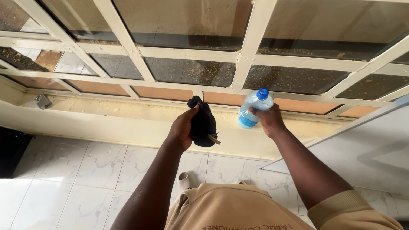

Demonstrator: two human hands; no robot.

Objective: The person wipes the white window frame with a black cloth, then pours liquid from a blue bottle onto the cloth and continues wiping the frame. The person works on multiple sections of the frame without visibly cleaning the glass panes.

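Window-side, raised hands: cloth [203, 123], bottle [254, 109]

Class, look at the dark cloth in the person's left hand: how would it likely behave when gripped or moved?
The dark cloth bunches in the left hand, so it is probably soft and floppy. It droops below the fingers, suggesting it holds no shape. Being fabric, it is unlikely to slip, roll or break.
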